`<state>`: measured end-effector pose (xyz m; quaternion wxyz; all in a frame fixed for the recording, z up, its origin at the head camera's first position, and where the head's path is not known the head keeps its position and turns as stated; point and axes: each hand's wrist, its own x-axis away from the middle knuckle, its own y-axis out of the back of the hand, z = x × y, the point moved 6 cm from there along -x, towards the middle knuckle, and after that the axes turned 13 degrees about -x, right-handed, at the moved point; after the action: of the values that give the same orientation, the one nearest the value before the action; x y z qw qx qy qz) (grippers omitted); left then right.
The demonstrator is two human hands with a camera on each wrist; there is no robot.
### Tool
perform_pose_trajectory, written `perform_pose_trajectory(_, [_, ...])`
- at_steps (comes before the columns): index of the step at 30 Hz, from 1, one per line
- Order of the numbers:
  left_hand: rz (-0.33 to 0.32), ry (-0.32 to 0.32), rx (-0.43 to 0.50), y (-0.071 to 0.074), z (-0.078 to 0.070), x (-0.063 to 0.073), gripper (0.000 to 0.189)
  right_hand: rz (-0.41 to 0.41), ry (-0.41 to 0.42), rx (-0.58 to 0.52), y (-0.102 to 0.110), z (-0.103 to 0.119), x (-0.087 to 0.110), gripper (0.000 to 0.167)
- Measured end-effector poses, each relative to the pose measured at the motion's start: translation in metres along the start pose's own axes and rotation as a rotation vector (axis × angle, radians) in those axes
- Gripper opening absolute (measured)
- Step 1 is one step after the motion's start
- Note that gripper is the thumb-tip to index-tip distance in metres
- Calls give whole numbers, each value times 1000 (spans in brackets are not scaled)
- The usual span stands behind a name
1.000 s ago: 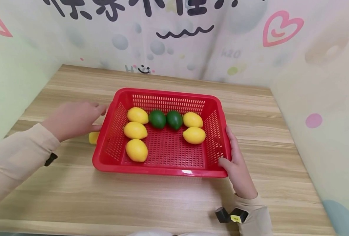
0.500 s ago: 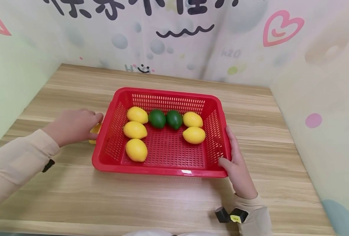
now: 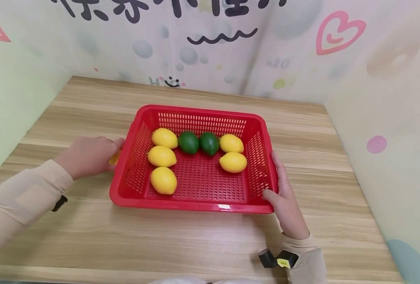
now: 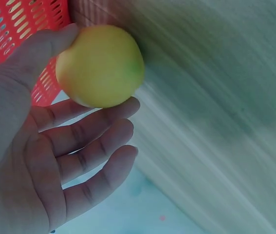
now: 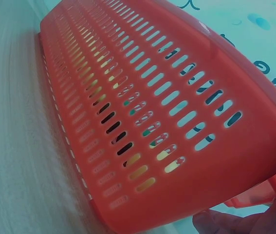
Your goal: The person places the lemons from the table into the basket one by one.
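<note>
A red plastic basket [image 3: 192,205] sits on the wooden table, with several yellow lemons [image 3: 162,156] and two dark green lemon-shaped fruits [image 3: 209,143] inside. At its left outer side, my left hand [image 3: 88,157] pinches another lemon [image 4: 100,66] between thumb and fingers, as the left wrist view shows. In the head view only a sliver of that lemon shows between hand and basket. My right hand [image 3: 286,205] grips the basket's right rim near the front corner, thumb over the edge; the right wrist view shows mostly the slotted basket wall.
The wooden table [image 3: 203,244] extends around the basket on all sides. A printed wall sheet [image 3: 210,59] stands behind the table, with pale walls at left and right. Black straps with small devices [image 3: 287,259] sit on the sleeves.
My left hand has come down beside the basket and closed its fingers on the lemon there. The right hand and the fruits in the basket stay where they were.
</note>
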<state>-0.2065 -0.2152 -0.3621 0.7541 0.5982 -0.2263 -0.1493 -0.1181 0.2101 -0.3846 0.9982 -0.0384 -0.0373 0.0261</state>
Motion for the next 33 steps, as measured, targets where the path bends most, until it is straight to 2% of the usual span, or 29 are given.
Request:
perform_pose_trajectory(6, [-26, -2, -3, -3, 0, 1, 63, 0, 7, -4, 0, 0, 0, 95])
perform_pose_trajectory(11, [-9, 16, 23, -4, 8, 2, 64, -4, 7, -1, 0, 1, 0, 95])
perform_pose_trajectory(15, [-29, 43, 26, 7, 21, 4, 59, -8, 9, 3, 0, 1, 0, 95])
perform_pose_trajectory(19, [-54, 68, -18, 16, 31, 7, 54, -8, 11, 8, 0, 1, 0, 95])
perform_pose_trajectory(27, [-38, 87, -68, 24, 35, 10, 57, -8, 15, 6, 0, 1, -1, 95])
perform_pose_trajectory(30, [-42, 116, -79, 33, 39, 12, 57, -7, 14, 6, 0, 1, 0, 95])
perform_pose_trajectory(33, [-72, 125, -92, 44, 44, 14, 55, -9, 13, 9, 1, 1, 0, 95])
